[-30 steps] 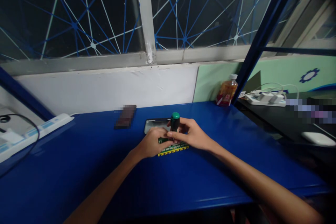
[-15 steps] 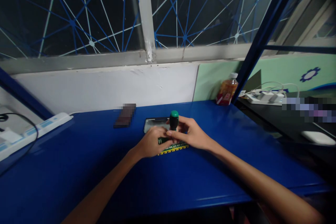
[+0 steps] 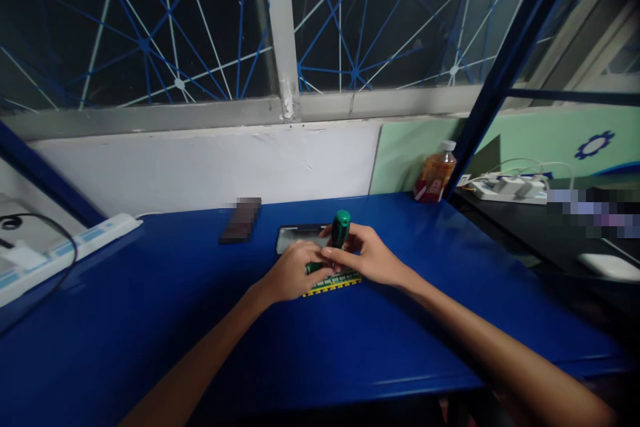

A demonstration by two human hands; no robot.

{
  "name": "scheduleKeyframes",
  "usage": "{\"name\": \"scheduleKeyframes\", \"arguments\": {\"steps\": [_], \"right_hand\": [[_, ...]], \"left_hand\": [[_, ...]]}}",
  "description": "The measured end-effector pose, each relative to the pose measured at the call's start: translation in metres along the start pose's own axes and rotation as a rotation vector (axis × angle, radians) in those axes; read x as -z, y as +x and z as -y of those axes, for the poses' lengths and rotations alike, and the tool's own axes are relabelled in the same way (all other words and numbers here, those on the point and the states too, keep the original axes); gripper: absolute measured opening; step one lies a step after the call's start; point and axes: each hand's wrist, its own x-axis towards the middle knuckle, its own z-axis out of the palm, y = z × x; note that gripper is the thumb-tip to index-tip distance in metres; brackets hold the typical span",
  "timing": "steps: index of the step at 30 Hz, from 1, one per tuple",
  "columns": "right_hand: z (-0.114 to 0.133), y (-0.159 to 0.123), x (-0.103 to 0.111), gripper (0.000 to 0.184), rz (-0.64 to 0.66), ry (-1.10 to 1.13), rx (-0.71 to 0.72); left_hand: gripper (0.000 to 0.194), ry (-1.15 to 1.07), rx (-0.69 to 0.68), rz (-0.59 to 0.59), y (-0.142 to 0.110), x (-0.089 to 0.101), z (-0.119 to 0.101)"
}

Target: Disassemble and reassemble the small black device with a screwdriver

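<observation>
A screwdriver with a green and black handle stands nearly upright, its top leaning slightly to the right. My right hand is closed around its lower part, thumb and fingers pinching it. Close against it, my left hand has its fingers curled in near the screwdriver's lower end; what they grip is hidden. Under both hands lies a green case with white print and a yellow-black striped front edge. The screwdriver's tip cannot be seen. Just behind the left hand is a flat, dark-rimmed tray or lid with a greyish inside.
The blue table carries a dark flat object, partly blurred out, at the back. A white power strip lies at the left. At the back right stands a drink bottle, near a blue post. Another power strip sits on the black desk.
The screwdriver's handle has tipped a little to the right. Both hands keep nearly the same place and hold, while the whole view has shifted slightly.
</observation>
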Motion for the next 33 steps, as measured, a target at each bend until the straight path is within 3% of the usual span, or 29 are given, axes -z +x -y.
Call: {"name": "scheduleKeyframes", "arguments": {"steps": [24, 29, 33], "right_hand": [[0.0048, 0.0006, 0.0026, 0.033, -0.067, -0.044, 0.027], [0.0035, 0.0015, 0.0018, 0.031, -0.085, 0.034, 0.023], [0.0041, 0.0026, 0.0026, 0.027, -0.108, 0.117, 0.033]], "left_hand": [[0.009, 0.014, 0.01, -0.084, -0.0032, -0.0072, 0.0057], [0.009, -0.008, 0.014, -0.112, -0.0016, -0.0085, 0.0057], [0.012, 0.004, -0.009, -0.057, -0.0013, -0.0048, 0.0021]]}}
